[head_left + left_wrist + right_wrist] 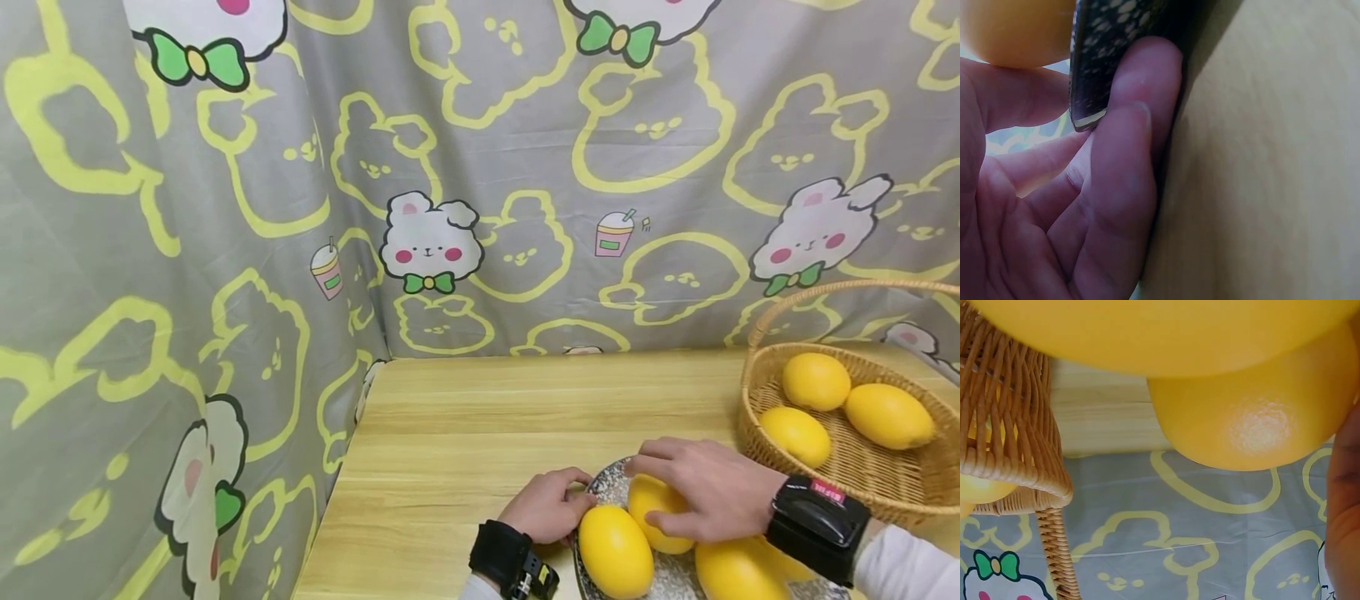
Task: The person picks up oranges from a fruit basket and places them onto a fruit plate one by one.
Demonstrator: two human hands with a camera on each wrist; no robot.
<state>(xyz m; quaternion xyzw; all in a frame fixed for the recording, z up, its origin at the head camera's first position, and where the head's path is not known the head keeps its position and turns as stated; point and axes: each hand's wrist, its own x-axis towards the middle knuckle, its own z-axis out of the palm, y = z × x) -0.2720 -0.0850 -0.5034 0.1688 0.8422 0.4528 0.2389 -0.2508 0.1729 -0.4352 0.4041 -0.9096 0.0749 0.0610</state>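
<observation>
A wooden table (465, 433) is backed by a grey curtain (225, 208) printed with yellow bears. At its right a wicker basket (862, 467) is set, with three lemons (888, 414) lying inside. A dark speckled plate (611, 483) at the near edge carries more lemons. The plate's left rim (1088, 59) is pinched by the left hand (547, 504), fingers curled around the edge. One plate lemon (652, 504) is covered and gripped from above by the right hand (712, 492), fingers curved over it.
</observation>
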